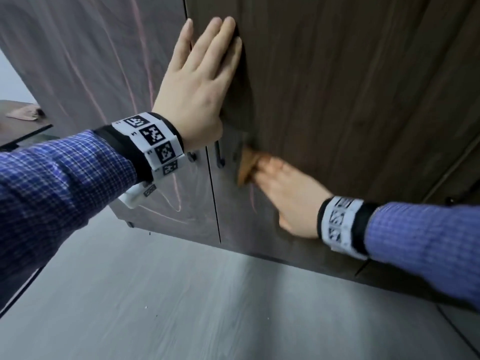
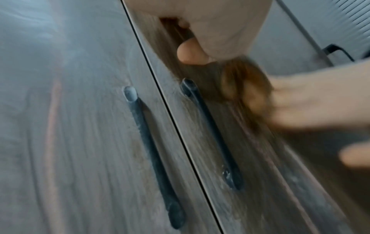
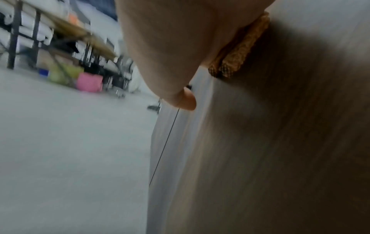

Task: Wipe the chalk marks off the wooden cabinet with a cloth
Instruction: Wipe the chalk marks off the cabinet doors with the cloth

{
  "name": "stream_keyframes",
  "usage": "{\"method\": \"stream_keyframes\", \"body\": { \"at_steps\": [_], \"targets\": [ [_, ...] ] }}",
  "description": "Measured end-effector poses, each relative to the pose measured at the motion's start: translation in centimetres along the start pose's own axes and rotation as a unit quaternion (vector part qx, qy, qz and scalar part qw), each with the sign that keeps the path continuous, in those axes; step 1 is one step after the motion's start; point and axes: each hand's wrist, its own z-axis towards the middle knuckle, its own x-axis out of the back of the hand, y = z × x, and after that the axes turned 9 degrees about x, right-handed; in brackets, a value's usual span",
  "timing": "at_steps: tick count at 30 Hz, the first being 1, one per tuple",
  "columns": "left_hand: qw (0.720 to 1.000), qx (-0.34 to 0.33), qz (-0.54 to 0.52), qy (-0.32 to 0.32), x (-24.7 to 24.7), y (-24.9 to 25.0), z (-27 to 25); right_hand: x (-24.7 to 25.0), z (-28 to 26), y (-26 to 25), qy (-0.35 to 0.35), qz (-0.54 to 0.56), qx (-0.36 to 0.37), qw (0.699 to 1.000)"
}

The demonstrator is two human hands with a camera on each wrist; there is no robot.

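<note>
- My left hand lies flat with straight fingers on the wooden cabinet, spread across the seam between its two doors near the top, holding nothing; I read it as a brace.
- My right hand presses the cloth against the right-hand door, just right of that door's black handle. From the right wrist view the cloth sits squeezed between fingers and wood; whether the fingers curl round it or only push it flat, I cannot tell, as they are blurred.
- The cloth looks tan, woven and bunched into a wad. I judge it light, soft and easily crumpled, so it should be held from behind with the fingertips, keeping a broad pad against the door.
- The door face looks smooth and stiff; it should take firm pressure, though I expect an unlatched door could give.
- Pink chalk marks curl over the left door toward its lower edge, and a faint pink stroke runs below the cloth on the right door.
- Judging by those lines, much wiping remains, chiefly on the left door.
- The handles may snag the wad.
</note>
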Motion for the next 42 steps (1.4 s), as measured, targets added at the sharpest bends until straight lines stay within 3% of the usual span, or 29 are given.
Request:
{"method": "stream_keyframes", "body": {
  "at_steps": [4,6,8,12,15,18,20,24,27,30,33,37,42],
  "targets": [
    [1.000,0.001,0.013,-0.008,-0.3,-0.4,-0.2,-5.8,0.9,-5.7,-0.153,-0.010,0.089,0.984],
    [1.000,-0.006,0.015,-0.009,-0.5,-0.5,-0.3,-5.9,1.2,-6.9,-0.182,-0.072,0.096,0.976],
    [1.000,-0.017,0.013,-0.013,-0.6,-0.7,-0.3,-4.0,1.2,-5.7,-0.164,-0.059,0.056,0.983],
    [0.999,-0.048,-0.002,-0.017,-0.2,-1.9,-0.1,4.4,1.7,1.4,0.033,-0.023,0.021,0.999],
    [0.999,-0.038,-0.035,-0.016,-0.8,-2.9,-1.1,9.6,2.0,4.9,0.094,-0.074,-0.007,0.993],
    [0.998,-0.035,-0.045,-0.024,-1.6,-3.9,-2.2,10.5,2.9,4.7,0.064,-0.090,-0.026,0.994],
    [0.997,-0.042,-0.058,-0.039,-1.8,-4.3,-2.6,8.5,3.6,3.0,0.027,-0.073,-0.016,0.997],
    [0.994,-0.057,-0.080,-0.054,-2.3,-5.1,-3.7,2.8,3.0,-1.4,-0.067,-0.049,0.050,0.995],
    [0.992,-0.074,-0.085,-0.064,-2.8,-5.9,-4.3,1.4,2.2,-2.9,-0.149,-0.077,0.083,0.982],
    [0.991,-0.091,-0.096,-0.031,-3.1,-6.5,-3.8,4.3,3.2,-1.3,-0.084,-0.044,0.031,0.995],
    [0.989,-0.063,-0.130,0.012,-3.3,-7.0,-2.7,7.3,4.2,0.7,0.003,-0.029,-0.016,0.999],
    [0.988,-0.050,-0.139,0.037,-3.5,-7.5,-1.9,7.1,3.9,0.0,-0.031,-0.026,-0.002,0.999],
    [0.981,0.003,-0.188,0.041,-3.0,-9.2,-1.9,10.5,3.6,3.4,0.011,-0.050,-0.017,0.999]
  ]
}}
